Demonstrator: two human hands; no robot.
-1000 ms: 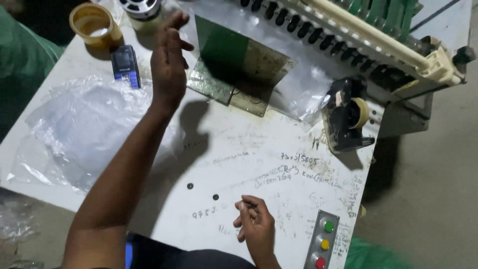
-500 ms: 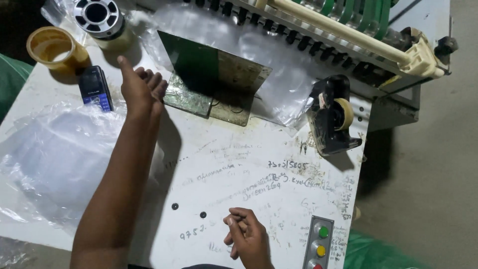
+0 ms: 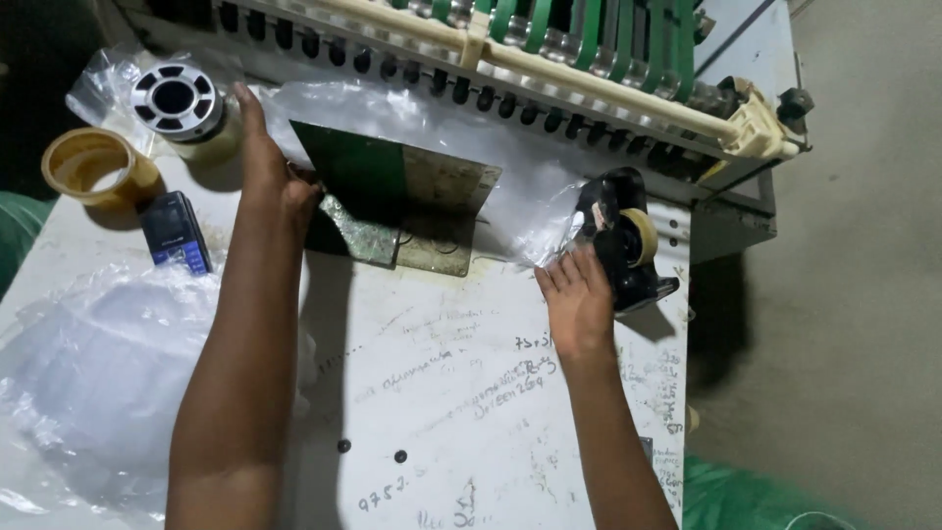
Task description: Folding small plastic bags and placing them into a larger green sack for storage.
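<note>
Between hands: clear film [image 3: 461, 147], spread over green plate [image 3: 365, 177], under machine [image 3: 549, 69].
Left hand [image 3: 267, 167]: fingers straight, pressing film's left edge.
Right hand [image 3: 577, 299]: flat, pinning right corner beside tape dispenser [image 3: 620, 240].
Feel: probably light, limp, slippery; best held at edges.

Both arms are bare from the elbow down to the fingers; no sleeve shows on them. The left hand [image 3: 263, 162] and the right hand [image 3: 577, 299] have no glove, no ring and no watch or band at the wrist. The nails are short and plain.
</note>
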